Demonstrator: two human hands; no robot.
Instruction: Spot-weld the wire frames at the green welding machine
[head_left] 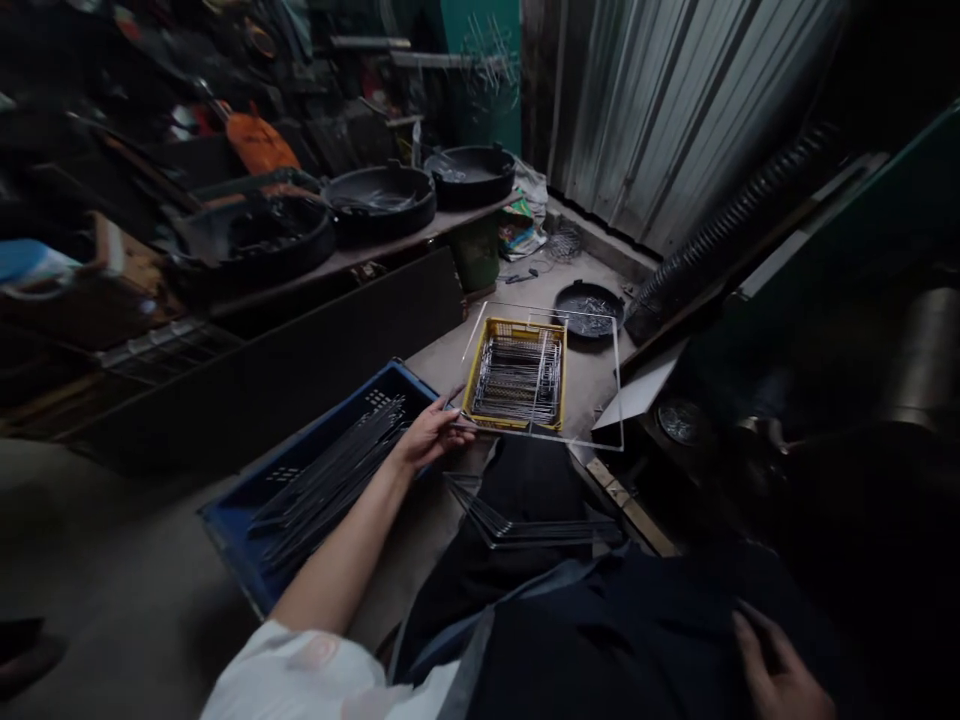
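Observation:
My left hand (435, 434) is closed on the left corner of a thin rectangular wire frame (619, 385), held out above a yellow crate (471, 378) full of metal wire pieces. Several bent wire frames (525, 535) rest across my lap. At the lower right, my right hand (780, 668) lies near the dark clothing on my thigh, its fingers partly curled; whether it holds anything is too dark to tell. Beside my left arm stands a blue crate (232, 560) holding a bundle of long dark rods (330, 480).
Black round trays (382, 200) with small metal parts line a bench on the left. Another round tray (589, 310) sits on the floor beyond the yellow crate. A wooden strip (634, 508) and a machine with a ribbed hose (727, 230) are on the right.

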